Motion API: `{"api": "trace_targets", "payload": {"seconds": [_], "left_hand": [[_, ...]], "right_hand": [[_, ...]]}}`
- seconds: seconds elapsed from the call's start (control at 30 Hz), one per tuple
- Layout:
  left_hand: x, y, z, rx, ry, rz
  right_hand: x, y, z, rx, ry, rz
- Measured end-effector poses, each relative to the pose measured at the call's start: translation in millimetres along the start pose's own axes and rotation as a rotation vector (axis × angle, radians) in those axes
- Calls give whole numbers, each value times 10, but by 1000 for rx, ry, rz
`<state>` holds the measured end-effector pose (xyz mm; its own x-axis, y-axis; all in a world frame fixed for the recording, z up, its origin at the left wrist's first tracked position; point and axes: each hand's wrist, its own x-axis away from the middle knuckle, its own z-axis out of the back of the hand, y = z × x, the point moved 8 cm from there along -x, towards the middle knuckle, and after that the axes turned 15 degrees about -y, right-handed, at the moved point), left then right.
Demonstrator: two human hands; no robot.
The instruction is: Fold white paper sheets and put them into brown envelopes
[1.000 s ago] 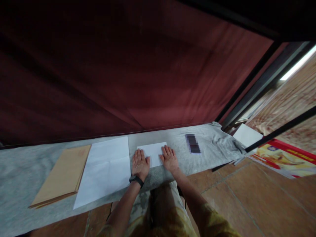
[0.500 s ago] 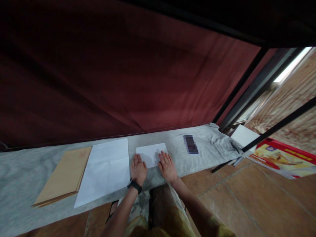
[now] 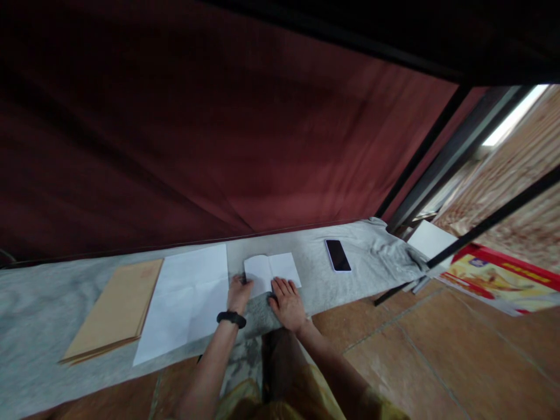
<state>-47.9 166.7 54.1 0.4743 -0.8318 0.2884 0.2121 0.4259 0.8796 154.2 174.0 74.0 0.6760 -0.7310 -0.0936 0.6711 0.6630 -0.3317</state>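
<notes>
A small folded white paper lies on the grey cloth in front of me. My left hand, with a black wristband, pinches the paper's left edge and lifts that flap up. My right hand lies flat with fingers stretched out, pressing on the paper's near right part. A large white sheet with fold creases lies just left of my left hand.
A stack of brown envelopes sits further left. A black phone lies on the cloth to the right. Dark red fabric hangs behind. Tiled floor, a white sheet and a colourful poster are at right.
Both hands drew back toward the paper's near edge. My left hand went from flat to pinching the left flap and raising it, and my right hand shifted left on the paper.
</notes>
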Motion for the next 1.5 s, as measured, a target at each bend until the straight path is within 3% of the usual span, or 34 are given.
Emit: {"api": "trace_targets", "payload": {"seconds": [0.13, 0.33, 0.5, 0.63, 0.7, 0.87, 1.1, 1.2, 1.27, 1.3, 1.4, 1.5], "left_hand": [[66, 3, -48, 159, -72, -15], [246, 291, -139, 386, -171, -99], [266, 376, -32, 511, -98, -115], [268, 293, 12, 539, -36, -78], [267, 274, -44, 568, -59, -84], [206, 267, -201, 546, -136, -173], [68, 175, -61, 284, -23, -174], [168, 278, 10, -21, 115, -238], [287, 432, -128, -323, 142, -366], [341, 495, -282, -457, 90, -444], [481, 517, -850, -697, -227, -624], [522, 429, -1116, -817, -346, -639]], "right_hand": [[-44, -40, 7, -33, 4, -68], [-141, -32, 142, -228, 39, -151], [-206, 175, 406, -923, 204, -207], [-227, 301, 433, -1561, 304, -201], [-207, 353, 383, -1715, 340, -219], [-103, 453, 72, -1808, 377, -307], [78, 532, -331, -1815, 285, -438], [127, 549, -390, -1832, 241, -441], [138, 552, -415, -1822, 206, -432], [139, 555, -426, -1807, 188, -428], [129, 574, -456, -1755, 150, -419], [119, 599, -479, -1725, 137, -408]]}}
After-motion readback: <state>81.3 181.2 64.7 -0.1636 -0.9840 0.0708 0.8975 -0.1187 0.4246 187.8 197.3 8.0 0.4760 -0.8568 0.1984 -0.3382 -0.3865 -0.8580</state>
